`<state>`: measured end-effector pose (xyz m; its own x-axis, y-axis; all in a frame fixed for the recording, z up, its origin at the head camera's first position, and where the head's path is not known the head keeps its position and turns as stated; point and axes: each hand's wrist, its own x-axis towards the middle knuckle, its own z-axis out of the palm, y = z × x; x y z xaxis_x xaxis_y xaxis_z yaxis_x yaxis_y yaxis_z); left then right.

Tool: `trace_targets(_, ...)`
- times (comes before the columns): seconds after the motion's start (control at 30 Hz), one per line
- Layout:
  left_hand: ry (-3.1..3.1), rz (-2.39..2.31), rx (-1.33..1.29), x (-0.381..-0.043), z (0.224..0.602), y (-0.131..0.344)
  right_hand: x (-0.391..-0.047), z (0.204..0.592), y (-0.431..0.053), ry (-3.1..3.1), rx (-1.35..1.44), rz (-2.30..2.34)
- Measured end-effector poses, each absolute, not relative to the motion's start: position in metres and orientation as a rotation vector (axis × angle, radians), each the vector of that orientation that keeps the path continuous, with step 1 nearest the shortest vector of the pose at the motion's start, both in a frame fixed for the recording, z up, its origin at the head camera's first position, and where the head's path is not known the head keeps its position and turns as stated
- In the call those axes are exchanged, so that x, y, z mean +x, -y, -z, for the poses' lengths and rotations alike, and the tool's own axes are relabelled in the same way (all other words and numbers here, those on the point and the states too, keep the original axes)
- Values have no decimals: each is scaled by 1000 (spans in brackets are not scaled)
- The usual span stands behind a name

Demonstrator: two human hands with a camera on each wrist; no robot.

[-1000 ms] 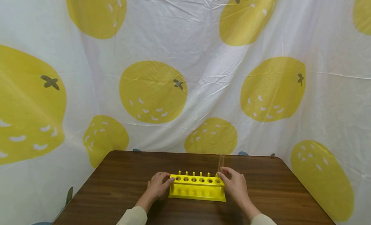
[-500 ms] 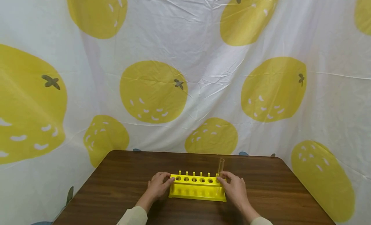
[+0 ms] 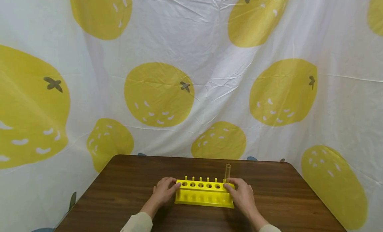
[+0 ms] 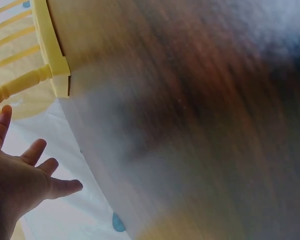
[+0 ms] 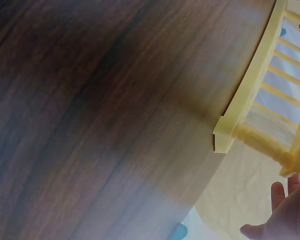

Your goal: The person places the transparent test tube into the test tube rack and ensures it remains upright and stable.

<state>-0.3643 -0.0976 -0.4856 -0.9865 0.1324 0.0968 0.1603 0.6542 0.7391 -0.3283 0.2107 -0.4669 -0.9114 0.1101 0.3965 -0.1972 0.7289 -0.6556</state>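
On the table stands a yellow test tube rack (image 3: 203, 188), with a row of round holes and a line of pegs behind them. A clear test tube (image 3: 228, 171) stands upright in its rightmost hole, its upper part rising above the rack. My left hand (image 3: 163, 191) grips the rack's left end, thumb at the top front corner. At the right end my right hand (image 3: 243, 193) grips the rack's top, thumb on the front near the tube and fingers behind. In the left wrist view several fingers (image 4: 35, 151) spread away from the rack's end post.
The brown wooden table (image 3: 134, 172) reaches back to a white curtain (image 3: 209, 59) printed with yellow fruit, which also hangs along both sides. The rack's other holes hold no tubes.
The test tube has slid down into the rightmost hole. My right hand has lowered from the tube onto the rack's right end. The left hand has stayed in place.
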Motion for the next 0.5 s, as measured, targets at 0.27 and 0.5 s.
trace_targets(0.27,2829,1253,-332,-365,481,100,-327,467,-210,2528,68,-1021)
trace_targets(0.5,2826,1270,-392,-365,474,104,-327,466,-215,2520,56,-1072)
